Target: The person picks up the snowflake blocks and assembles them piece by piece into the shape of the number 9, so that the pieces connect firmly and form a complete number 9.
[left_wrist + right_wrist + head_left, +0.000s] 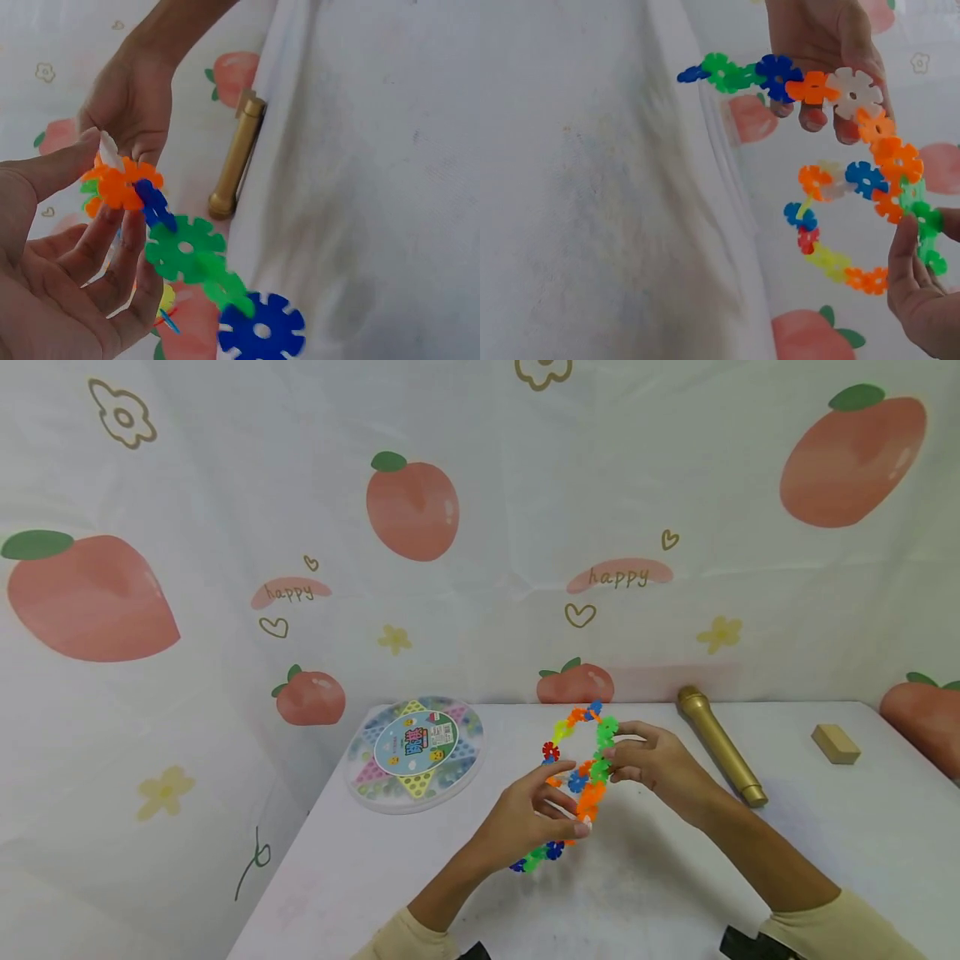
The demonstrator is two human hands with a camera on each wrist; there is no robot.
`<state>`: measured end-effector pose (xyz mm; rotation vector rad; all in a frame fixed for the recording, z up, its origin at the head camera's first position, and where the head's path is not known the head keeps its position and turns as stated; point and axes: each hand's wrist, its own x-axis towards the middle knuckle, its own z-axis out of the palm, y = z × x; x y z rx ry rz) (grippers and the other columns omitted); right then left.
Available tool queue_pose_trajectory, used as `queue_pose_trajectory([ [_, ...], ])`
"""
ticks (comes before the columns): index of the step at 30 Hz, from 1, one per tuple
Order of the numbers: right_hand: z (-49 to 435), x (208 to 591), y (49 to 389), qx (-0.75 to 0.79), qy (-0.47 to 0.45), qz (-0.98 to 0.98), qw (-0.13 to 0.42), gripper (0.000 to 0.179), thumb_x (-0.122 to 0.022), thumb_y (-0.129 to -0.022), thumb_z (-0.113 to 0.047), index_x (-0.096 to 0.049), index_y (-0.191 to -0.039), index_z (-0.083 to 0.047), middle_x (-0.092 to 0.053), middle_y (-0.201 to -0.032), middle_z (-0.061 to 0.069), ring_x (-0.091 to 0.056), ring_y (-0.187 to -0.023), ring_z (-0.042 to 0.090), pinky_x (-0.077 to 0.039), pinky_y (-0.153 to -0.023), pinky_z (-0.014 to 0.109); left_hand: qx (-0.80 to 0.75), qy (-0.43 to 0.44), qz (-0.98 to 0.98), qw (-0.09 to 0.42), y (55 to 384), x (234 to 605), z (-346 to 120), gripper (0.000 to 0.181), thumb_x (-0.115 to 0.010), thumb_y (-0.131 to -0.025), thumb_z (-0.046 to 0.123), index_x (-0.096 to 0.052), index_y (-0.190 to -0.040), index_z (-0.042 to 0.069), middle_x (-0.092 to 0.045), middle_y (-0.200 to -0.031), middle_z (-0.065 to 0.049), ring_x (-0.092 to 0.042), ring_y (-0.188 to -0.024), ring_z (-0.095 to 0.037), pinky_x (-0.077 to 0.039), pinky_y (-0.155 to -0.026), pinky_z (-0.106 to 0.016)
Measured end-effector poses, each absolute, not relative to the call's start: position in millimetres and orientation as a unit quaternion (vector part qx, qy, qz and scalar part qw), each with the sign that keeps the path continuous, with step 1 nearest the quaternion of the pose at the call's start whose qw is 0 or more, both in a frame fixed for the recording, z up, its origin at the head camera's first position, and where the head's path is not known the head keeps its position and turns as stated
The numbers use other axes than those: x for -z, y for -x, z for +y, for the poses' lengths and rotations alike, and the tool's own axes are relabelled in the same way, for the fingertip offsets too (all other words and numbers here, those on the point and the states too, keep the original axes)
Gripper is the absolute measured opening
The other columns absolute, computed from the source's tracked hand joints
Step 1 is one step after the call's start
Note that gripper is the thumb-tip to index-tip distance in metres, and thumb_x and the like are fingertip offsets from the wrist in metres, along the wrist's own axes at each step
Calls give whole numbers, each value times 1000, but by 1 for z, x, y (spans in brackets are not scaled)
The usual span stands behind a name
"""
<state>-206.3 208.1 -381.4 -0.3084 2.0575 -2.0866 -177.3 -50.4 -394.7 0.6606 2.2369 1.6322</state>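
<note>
A chain of interlocking plastic snowflake discs (pixel 591 797) is held up above the table, in orange, green, blue, white, red and yellow. Its upper part bends round into a loop, while a tail ending in a blue disc (pixel 262 330) hangs lower. My left hand (pixel 525 818) pinches the chain near a white disc (pixel 855 91), thumb on one side and fingers beneath. On the right side of the loop, my right hand (pixel 663 768) grips the green discs (pixel 924 219) between thumb and fingers. Part of the loop is hidden behind the left fingers in the head view.
At the table's back left lies a round board-game box (pixel 367 789) with a star pattern. A gold microphone-shaped cylinder (pixel 722 745) rests beyond my right forearm, and a small wooden block (pixel 836 744) sits farther right. A printed cloth (pixel 487 527) hangs behind the white table (pixel 315 877).
</note>
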Motion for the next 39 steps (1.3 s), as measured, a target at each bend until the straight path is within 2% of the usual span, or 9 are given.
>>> queue_pose_trajectory([
  [4,215,388,211,739,96,658,113,52,-59,-107,-12,-33,-146,12,-74,-103,5,-73,-88,17,-62,-88,29,-568,-233,775,146,178,401,-56,64,-84,-93,30,-57,-151,29,-76,-111,4,-74,-100,-12,-60,-89,-26],
  [7,223,392,213,759,87,633,127,58,-57,-108,-11,-24,-150,11,-73,-101,3,-72,-86,15,-62,-86,27,-553,-232,788,142,179,406,-64,53,-84,-94,34,-64,-143,26,-77,-116,-1,-72,-108,-16,-58,-91,-26],
  [12,236,398,217,780,88,602,149,67,-52,-110,-10,-9,-157,10,-72,-97,0,-71,-85,12,-61,-84,25,-521,-226,801,191,182,410,-80,43,-85,-92,29,-72,-133,21,-75,-125,-7,-68,-118,-24,-57,-95,-29],
  [15,243,402,220,786,88,590,162,64,-49,-110,-9,-7,-157,7,-72,-95,-2,-70,-84,12,-61,-84,25,-508,-221,800,232,183,413,-87,41,-86,-90,20,-74,-129,16,-75,-123,-4,-68,-113,-20,-58,-93,-30],
  [19,251,407,224,792,76,578,180,56,-47,-110,-7,-12,-153,2,-70,-94,-2,-70,-86,13,-60,-85,25,-506,-211,799,248,184,420,-93,33,-87,-87,11,-79,-119,15,-75,-110,2,-71,-99,-15,-59,-84,-28],
  [25,257,415,228,783,66,583,207,77,-45,-111,-7,9,-164,5,-70,-100,-4,-70,-91,13,-58,-87,24,-496,-217,811,222,185,427,-93,29,-87,-87,8,-82,-115,15,-76,-99,5,-70,-86,-13,-56,-73,-23],
  [27,258,418,230,775,68,591,213,78,-45,-111,-8,10,-164,6,-70,-100,-5,-70,-92,13,-58,-88,24,-494,-219,812,220,185,427,-91,29,-87,-87,8,-82,-115,15,-75,-97,5,-70,-85,-12,-56,-71,-22],
  [35,264,433,238,744,68,625,227,62,-52,-110,-7,-16,-157,10,-75,-98,-2,-73,-93,17,-61,-90,28,-500,-230,799,242,185,426,-87,30,-81,-88,5,-81,-117,15,-76,-98,4,-71,-90,-10,-57,-70,-23],
  [39,268,439,240,732,71,635,238,58,-53,-109,-6,-20,-154,12,-76,-100,1,-74,-93,17,-61,-88,29,-505,-229,791,260,183,426,-85,32,-79,-88,4,-81,-119,12,-76,-99,5,-70,-90,-9,-57,-69,-24],
])
